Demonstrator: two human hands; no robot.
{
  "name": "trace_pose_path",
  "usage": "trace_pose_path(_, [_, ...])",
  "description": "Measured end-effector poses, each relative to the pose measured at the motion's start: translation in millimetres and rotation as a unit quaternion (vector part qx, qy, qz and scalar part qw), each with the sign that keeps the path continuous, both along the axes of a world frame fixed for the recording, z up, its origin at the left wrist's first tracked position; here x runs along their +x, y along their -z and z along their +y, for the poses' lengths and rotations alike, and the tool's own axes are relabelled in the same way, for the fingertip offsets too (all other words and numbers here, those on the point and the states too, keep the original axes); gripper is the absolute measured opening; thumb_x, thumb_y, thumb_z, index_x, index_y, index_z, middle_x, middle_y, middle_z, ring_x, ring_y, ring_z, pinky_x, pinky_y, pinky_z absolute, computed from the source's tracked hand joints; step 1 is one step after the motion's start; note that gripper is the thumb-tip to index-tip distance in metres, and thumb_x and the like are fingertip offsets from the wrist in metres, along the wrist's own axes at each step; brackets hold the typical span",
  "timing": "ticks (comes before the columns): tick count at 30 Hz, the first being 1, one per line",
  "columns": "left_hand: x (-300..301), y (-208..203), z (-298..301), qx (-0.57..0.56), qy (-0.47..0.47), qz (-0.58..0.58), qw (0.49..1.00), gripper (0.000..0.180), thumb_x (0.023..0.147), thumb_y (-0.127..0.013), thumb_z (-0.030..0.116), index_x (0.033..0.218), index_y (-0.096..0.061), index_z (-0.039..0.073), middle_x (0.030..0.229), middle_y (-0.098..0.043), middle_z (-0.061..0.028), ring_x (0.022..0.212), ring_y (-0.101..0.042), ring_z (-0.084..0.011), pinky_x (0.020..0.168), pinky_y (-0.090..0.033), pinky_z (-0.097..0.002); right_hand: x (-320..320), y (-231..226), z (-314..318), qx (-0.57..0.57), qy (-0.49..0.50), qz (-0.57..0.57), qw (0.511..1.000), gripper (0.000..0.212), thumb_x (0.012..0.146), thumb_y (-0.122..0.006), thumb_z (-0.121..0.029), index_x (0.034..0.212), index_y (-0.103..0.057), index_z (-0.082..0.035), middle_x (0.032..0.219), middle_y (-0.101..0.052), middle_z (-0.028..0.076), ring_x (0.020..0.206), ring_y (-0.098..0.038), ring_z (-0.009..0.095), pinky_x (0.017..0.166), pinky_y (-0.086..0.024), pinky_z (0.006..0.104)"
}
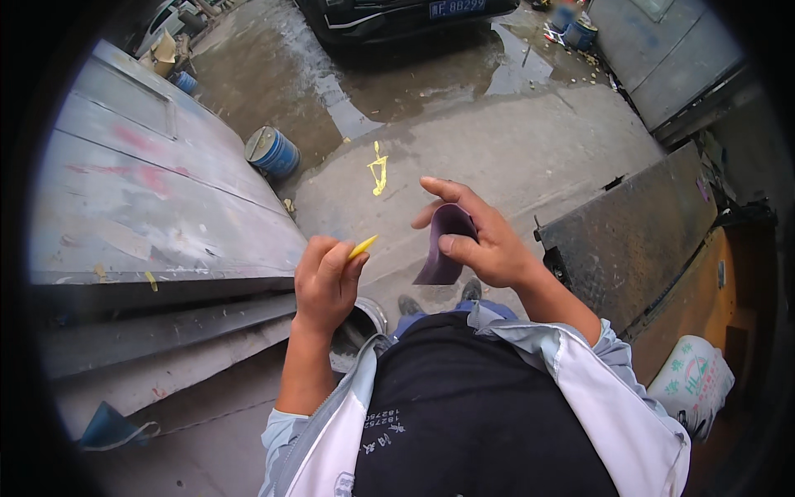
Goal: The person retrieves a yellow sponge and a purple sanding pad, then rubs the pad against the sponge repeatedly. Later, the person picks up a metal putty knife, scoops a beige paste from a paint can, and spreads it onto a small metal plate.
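Note:
My left hand (325,277) is closed, pinching a small yellow pointed piece (363,246) whose tip points up and to the right. The fingers hide the rest of it, so its exact kind is unclear. To the right, my right hand (489,244) grips a curved sheet of dark purplish sandpaper (447,253), with the thumb on its near face and fingers behind. The forefinger reaches out past the sheet's upper edge. Both hands are in the air before my body, apart from each other.
A paint-marked grey metal panel (166,190) stands at left, beside a blue bucket (273,151). Yellow smears (378,170) mark the concrete ahead. A rusty-looking dark board (633,232) and a white bag (691,381) are at right. A black car (397,21) stands beyond a puddle.

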State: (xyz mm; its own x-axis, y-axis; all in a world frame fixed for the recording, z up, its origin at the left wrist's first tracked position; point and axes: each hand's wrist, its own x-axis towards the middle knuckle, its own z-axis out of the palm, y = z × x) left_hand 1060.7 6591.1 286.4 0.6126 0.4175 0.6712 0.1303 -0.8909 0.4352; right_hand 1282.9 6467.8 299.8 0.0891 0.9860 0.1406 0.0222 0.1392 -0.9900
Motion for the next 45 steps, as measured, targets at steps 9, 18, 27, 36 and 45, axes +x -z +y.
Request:
trace_pose_path(9, [-1, 1, -8, -0.146, 0.024, -0.011, 0.989, 0.012, 0.085, -0.068, 0.004, 0.094, -0.060, 0.000, 0.080, -0.057, -0.0096, 0.064, -0.054, -0.0213, 0.057, -0.044, -0.0295, -39, 2, 9, 0.173, -0.012, -0.289, 0.941, 0.069, 0.079, -0.064, -0.006, 0.143, -0.038, -0.008, 0.131, -0.056, 0.017, 0.106, -0.063, 0.034, 0.083, -0.053, 0.0389])
trace_pose_path(18, [-8, 2, -19, -0.499, -0.007, -0.075, 0.863, 0.018, 0.096, -0.059, 0.018, 0.100, -0.060, 0.000, 0.087, -0.057, -0.0026, 0.080, -0.051, -0.0086, 0.073, -0.043, -0.0232, 1, -2, 5, -0.047, 0.129, -0.043, 0.990, 0.077, 0.080, -0.077, -0.027, 0.142, -0.039, -0.003, 0.112, -0.058, 0.007, 0.098, -0.055, 0.013, 0.088, -0.044, 0.0262])
trace_pose_path(27, [2, -6, -20, -0.411, 0.042, 0.069, 0.908, 0.015, 0.087, -0.061, 0.012, 0.093, -0.063, -0.002, 0.085, -0.058, -0.0069, 0.076, -0.054, -0.0158, 0.070, -0.043, -0.0280, -7, -6, 32, -0.144, -0.003, -0.073, 0.987, 0.096, 0.071, -0.081, -0.045, 0.143, -0.036, 0.000, 0.131, -0.050, 0.023, 0.123, -0.049, 0.030, 0.102, -0.038, 0.0352])
trace_pose_path(36, [-26, 1, -2, -0.525, 0.031, -0.160, 0.835, 0.013, 0.091, -0.059, 0.012, 0.095, -0.061, 0.000, 0.084, -0.059, -0.0017, 0.076, -0.053, -0.0104, 0.070, -0.044, -0.0247, 9, 34, 31, -0.258, -0.048, -0.051, 0.964, 0.095, 0.071, -0.081, -0.040, 0.144, -0.034, -0.001, 0.136, -0.046, 0.021, 0.125, -0.046, 0.028, 0.105, -0.035, 0.0346])
trace_pose_path(45, [-11, -15, -19, -0.603, 0.067, -0.229, 0.762, 0.030, 0.094, -0.050, 0.004, 0.124, -0.049, 0.001, 0.116, -0.055, -0.0077, 0.102, -0.055, -0.0133, 0.092, -0.046, -0.0279, 0, 38, 9, -0.202, 0.020, 0.067, 0.977, 0.097, 0.073, -0.080, -0.045, 0.146, -0.032, -0.003, 0.129, -0.049, 0.016, 0.118, -0.049, 0.022, 0.101, -0.038, 0.0339])
